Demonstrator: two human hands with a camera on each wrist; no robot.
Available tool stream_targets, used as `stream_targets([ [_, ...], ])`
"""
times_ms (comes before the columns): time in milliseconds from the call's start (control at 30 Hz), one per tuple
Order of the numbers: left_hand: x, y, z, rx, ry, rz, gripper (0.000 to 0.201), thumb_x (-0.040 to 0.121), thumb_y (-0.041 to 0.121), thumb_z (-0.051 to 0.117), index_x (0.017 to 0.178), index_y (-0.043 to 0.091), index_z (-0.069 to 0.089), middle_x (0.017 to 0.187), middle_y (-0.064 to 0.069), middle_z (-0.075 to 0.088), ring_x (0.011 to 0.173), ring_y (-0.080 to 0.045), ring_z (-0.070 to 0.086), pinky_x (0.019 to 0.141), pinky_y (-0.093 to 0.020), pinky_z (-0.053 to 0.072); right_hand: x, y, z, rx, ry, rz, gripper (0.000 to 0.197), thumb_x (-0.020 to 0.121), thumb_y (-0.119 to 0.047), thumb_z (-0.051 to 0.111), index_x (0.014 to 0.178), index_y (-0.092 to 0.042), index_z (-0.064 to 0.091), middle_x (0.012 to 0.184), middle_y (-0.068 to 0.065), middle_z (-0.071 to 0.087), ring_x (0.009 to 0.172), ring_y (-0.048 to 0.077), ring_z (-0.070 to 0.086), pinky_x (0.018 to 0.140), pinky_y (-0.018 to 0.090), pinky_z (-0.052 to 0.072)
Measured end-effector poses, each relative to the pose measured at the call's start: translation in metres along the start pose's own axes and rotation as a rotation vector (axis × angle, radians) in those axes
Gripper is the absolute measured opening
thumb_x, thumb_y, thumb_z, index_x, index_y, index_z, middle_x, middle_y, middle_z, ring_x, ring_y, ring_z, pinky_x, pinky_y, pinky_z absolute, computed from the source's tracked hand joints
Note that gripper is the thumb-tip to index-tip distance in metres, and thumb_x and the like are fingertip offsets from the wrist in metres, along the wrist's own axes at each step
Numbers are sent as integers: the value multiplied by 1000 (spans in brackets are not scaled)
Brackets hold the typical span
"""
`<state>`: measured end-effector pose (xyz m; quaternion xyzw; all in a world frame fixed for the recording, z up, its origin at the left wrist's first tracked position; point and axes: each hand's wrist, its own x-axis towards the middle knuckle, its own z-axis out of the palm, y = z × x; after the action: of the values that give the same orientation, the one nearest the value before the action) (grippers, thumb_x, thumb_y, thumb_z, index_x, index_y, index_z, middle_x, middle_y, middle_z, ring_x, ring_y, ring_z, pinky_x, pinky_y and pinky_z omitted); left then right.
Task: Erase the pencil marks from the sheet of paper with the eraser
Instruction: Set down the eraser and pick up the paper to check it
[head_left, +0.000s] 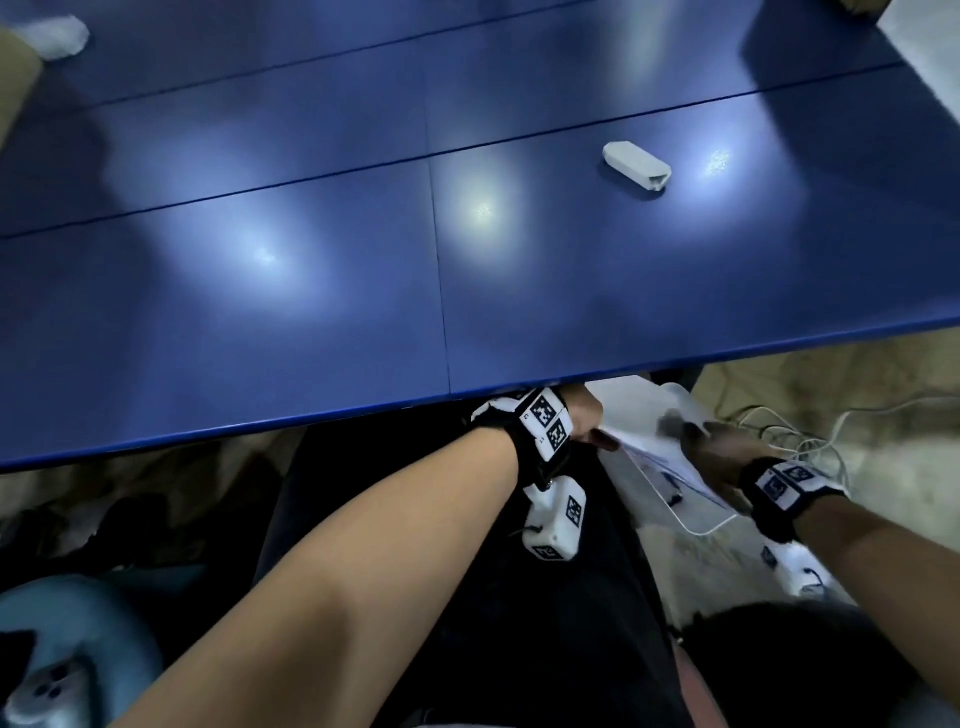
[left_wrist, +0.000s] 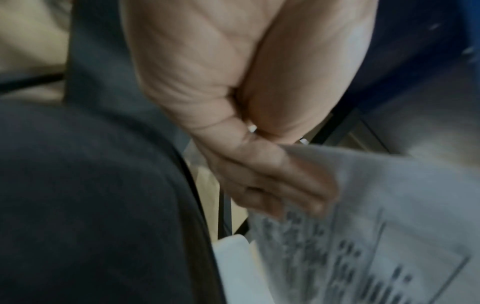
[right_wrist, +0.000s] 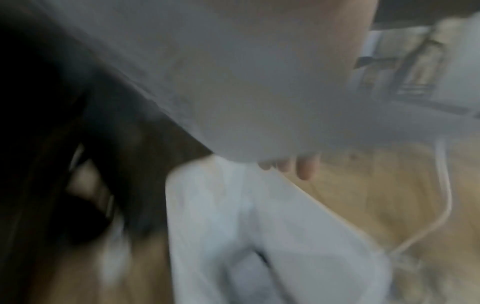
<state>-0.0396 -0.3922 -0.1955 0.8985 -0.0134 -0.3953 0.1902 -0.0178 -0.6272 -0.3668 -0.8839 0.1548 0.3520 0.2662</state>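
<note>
A white eraser (head_left: 636, 167) lies alone on the blue table (head_left: 260, 312), right of centre. Both hands are below the table's near edge, beside my lap. They hold a printed sheet of paper (head_left: 657, 441) between them. My left hand (head_left: 597, 434) pinches the sheet's left edge, and in the left wrist view its fingers (left_wrist: 272, 185) curl onto the paper (left_wrist: 376, 226). My right hand (head_left: 709, 441) grips the right side. In the blurred right wrist view the paper (right_wrist: 233, 82) covers the palm, with only fingertips (right_wrist: 303, 166) showing past its edge.
Under the sheet sits a white tray or stack of papers (head_left: 696, 514) on the floor side. White cables (head_left: 810, 431) trail on the floor at right. A crumpled white object (head_left: 52, 31) lies at the table's far left. My dark-trousered legs (head_left: 467, 597) fill the space below.
</note>
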Motion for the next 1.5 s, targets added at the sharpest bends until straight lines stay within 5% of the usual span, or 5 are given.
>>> stream_targets([
  [300,-19,-43,6,-101,112,-64,34,97,16,53,125,-2,57,130,-19,60,90,-21,59,72,-20,49,-35,-38,-27,613,-23,102,19,97,4,53,112,3,64,78,12,70,79,27,63,71,33,50],
  [533,-95,-71,8,-188,294,-122,48,96,37,55,130,4,53,135,-12,55,125,-29,51,88,-23,34,-90,-52,-58,552,-16,-114,8,87,1,71,86,-4,65,81,12,60,60,15,57,57,27,43],
  [833,-234,-110,-5,-172,402,37,32,93,37,61,65,22,59,65,13,59,63,-7,57,58,-19,42,-236,-88,-92,378,-19,-358,15,71,7,81,66,7,67,63,15,68,47,18,59,46,21,50],
  [1033,-294,-148,-70,-241,461,32,49,78,63,64,86,16,75,87,3,76,84,-16,72,85,-41,55,-305,-164,-127,462,-17,-590,15,74,8,76,69,8,62,60,12,69,45,15,63,45,19,53],
  [1500,-150,-223,-251,-254,850,-418,24,87,34,62,95,13,70,107,-1,70,106,-25,64,89,-27,49,-167,-400,-146,360,257,-565,6,92,-15,69,94,-15,63,82,4,65,47,-5,63,46,8,48],
])
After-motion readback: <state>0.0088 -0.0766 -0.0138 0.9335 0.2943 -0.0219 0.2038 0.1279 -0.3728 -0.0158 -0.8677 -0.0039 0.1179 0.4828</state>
